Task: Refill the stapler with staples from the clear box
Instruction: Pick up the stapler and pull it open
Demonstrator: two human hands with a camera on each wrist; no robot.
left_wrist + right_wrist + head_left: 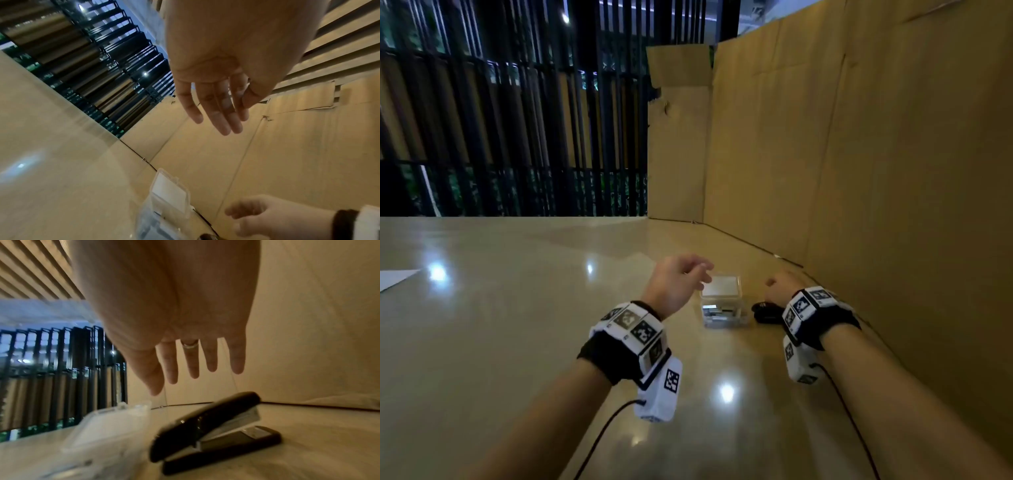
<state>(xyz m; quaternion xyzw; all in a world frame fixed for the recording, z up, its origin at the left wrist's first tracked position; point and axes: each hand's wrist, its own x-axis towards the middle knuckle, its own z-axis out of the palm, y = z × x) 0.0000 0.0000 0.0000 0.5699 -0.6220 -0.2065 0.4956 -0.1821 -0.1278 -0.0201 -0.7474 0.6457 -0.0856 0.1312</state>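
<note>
Two bare hands above glossy beige table (517, 308); cardboard wall (859, 154) right.

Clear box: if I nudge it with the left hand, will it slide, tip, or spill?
The clear box looks like thin, light plastic on a glossy table, so it would probably slide easily. It sits low and flat, so tipping seems unlikely. Its lid looks open, so a hard push might scatter staples.

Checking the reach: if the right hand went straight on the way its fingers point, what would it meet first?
Probably the black stapler, lying just below the right hand; depth is unclear.
</note>
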